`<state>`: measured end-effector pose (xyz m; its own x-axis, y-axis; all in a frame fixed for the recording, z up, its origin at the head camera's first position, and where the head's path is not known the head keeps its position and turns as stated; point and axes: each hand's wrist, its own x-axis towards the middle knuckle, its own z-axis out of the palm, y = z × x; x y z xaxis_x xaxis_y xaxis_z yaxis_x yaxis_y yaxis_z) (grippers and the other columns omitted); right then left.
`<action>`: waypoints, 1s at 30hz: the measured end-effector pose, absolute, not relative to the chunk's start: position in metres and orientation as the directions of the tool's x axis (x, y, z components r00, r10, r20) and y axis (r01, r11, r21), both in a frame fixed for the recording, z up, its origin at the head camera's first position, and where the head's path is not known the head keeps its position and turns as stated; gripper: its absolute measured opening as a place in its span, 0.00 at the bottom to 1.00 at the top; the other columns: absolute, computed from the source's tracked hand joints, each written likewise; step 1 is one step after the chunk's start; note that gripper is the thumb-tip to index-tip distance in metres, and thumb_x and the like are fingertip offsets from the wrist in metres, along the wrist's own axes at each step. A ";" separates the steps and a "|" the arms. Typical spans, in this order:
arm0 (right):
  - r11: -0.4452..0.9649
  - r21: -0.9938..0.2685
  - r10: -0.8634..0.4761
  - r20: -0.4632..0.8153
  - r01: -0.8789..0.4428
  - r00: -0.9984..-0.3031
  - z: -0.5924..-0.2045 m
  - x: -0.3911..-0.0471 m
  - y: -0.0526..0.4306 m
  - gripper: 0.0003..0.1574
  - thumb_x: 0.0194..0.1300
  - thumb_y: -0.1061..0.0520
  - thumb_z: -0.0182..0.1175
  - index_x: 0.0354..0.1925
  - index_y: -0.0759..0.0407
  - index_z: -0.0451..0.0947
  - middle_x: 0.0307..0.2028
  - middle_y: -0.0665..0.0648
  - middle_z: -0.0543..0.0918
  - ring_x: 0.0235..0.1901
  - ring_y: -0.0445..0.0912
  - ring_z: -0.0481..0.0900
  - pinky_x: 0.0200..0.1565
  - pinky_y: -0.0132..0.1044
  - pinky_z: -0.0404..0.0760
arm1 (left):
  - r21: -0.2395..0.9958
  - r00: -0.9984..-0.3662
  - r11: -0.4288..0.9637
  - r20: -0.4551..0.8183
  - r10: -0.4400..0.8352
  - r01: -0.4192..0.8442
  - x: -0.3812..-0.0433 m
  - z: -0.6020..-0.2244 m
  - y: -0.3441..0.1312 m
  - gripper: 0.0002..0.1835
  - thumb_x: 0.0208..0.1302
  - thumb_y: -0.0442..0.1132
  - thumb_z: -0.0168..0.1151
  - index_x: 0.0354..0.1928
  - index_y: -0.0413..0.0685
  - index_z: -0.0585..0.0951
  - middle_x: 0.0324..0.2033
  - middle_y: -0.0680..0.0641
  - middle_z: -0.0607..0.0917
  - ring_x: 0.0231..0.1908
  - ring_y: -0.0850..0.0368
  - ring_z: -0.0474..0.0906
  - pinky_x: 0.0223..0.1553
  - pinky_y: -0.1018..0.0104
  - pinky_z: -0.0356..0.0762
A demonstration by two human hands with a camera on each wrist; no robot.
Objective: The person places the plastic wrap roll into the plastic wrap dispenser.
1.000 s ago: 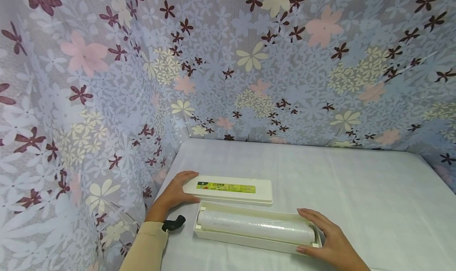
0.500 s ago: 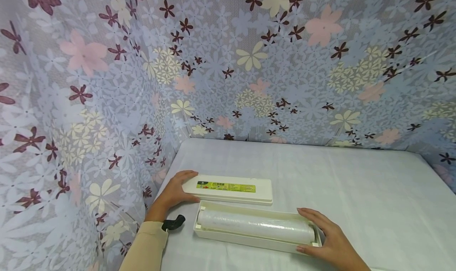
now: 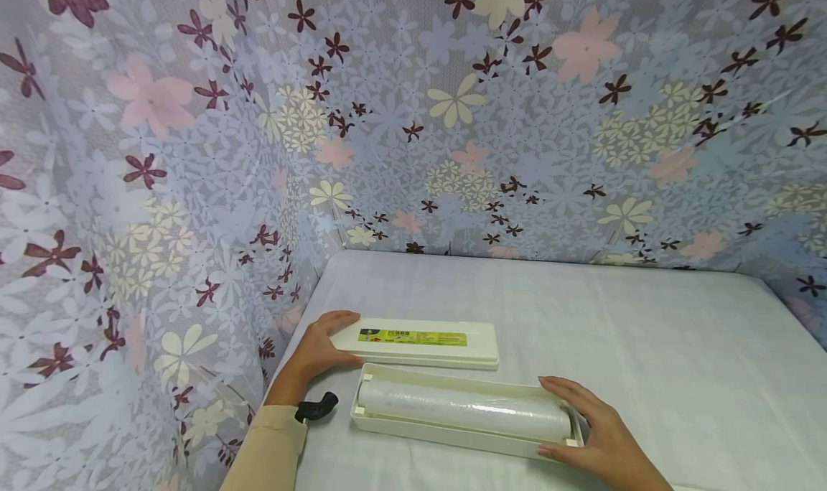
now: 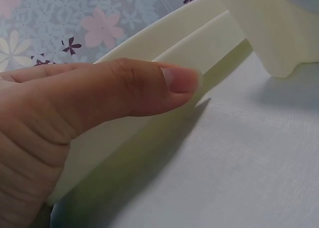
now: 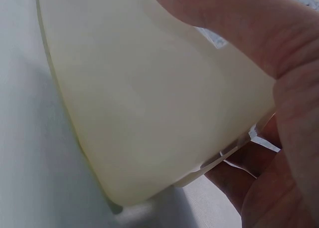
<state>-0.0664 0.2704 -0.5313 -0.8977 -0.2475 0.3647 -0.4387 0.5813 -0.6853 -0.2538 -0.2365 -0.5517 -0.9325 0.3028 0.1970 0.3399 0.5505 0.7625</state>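
Observation:
A white lid with a green and yellow label lies on the left part of the table. My left hand grips its left end, the thumb pressed along the near side and the fingers at the far side. Just in front sits a long cream box without its cover, a roll of clear plastic wrap lying inside. My right hand holds the right end of this box, thumb on the near wall and fingers on the far one.
A white cloth covers the table. Flowered curtains hang behind it and along its left side. A black strap end sticks out from the left wrist beside the beige sleeve.
The lid has shifted very slightly to the right with my left hand on it. The box, the roll and my right hand have stayed in place.

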 end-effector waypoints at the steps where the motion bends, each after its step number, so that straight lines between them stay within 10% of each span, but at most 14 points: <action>1: 0.581 -0.684 -0.250 0.367 -0.442 -0.896 -0.531 -0.066 0.270 0.58 0.47 0.45 0.87 0.73 0.46 0.74 0.68 0.53 0.77 0.67 0.35 0.69 0.62 0.17 0.60 | 0.763 -0.932 0.548 0.204 0.300 0.343 -0.254 -0.552 -0.236 0.52 0.28 0.50 0.95 0.65 0.49 0.85 0.64 0.47 0.81 0.68 0.44 0.71 0.71 0.42 0.63; 30: 0.580 -0.682 -0.248 0.372 -0.444 -0.895 -0.535 -0.067 0.270 0.58 0.46 0.45 0.87 0.73 0.48 0.75 0.68 0.51 0.76 0.67 0.36 0.69 0.62 0.17 0.59 | 0.779 -0.909 0.477 0.293 0.295 0.406 -0.258 -0.522 -0.222 0.50 0.27 0.47 0.95 0.63 0.46 0.86 0.62 0.47 0.82 0.65 0.43 0.74 0.69 0.42 0.65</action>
